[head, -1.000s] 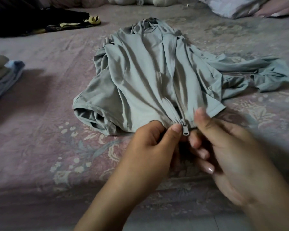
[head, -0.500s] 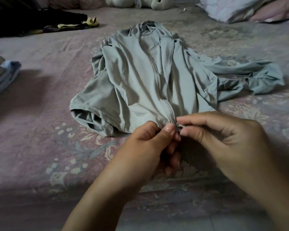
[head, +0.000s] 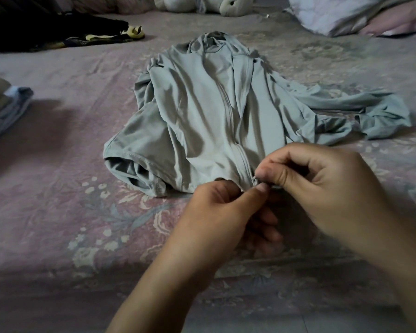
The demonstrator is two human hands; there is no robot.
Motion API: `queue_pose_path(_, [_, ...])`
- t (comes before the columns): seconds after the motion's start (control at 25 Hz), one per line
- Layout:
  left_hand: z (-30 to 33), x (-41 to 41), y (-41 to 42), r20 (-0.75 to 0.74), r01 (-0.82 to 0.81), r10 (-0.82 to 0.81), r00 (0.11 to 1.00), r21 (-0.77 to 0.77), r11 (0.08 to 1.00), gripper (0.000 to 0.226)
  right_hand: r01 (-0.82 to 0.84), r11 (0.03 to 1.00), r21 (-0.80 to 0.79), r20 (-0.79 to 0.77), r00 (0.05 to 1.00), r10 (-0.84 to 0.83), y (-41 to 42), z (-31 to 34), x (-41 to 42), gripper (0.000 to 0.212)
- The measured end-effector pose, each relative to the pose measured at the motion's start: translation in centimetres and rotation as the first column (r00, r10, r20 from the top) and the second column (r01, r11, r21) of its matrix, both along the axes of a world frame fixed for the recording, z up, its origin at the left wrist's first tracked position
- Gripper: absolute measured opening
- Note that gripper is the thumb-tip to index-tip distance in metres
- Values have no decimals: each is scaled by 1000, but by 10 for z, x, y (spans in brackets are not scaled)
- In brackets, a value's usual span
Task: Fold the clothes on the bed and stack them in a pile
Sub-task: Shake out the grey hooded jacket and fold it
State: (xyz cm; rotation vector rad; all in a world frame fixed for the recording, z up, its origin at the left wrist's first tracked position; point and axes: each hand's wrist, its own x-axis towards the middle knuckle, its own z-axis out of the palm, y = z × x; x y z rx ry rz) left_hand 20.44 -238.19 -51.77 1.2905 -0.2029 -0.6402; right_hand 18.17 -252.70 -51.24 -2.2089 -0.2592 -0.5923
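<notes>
Right hand [head: 322,188] pinching the zipper pull [head: 256,180] at the hem, left hand [head: 226,212] gripping the hem beside it, grey-green zip jacket [head: 202,121] rumpled mid-bed [head: 58,188], folded pile [head: 3,104] far left, dark clothes [head: 46,32] beyond.

Left hand [head: 222,207]: forearm entering from bottom centre, fingers curled, thumb and forefinger pinched together at the tip. Right hand [head: 322,186]: forearm entering from lower right, back uppermost, fingers curled under, fingertips [head: 265,173] meeting the left thumb.
</notes>
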Motion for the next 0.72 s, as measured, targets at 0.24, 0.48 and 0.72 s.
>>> queue_pose_path(0.24, [2, -7, 0, -79, -33, 28, 996, -68, 997, 31, -46, 924, -381, 7, 999, 53, -6, 8, 18, 29])
queue_pose_path(0.48, [0, -16, 1, -120, 35, -36, 992, -7, 999, 30, -125, 908, -400, -159, 985, 66, -12, 8, 45, 23])
queue_pose_path(0.72, [0, 15, 37, 923, -541, -385, -10, 319, 778, 33, -214, 962, -167, -410, 903, 130, -21, 16, 53, 11])
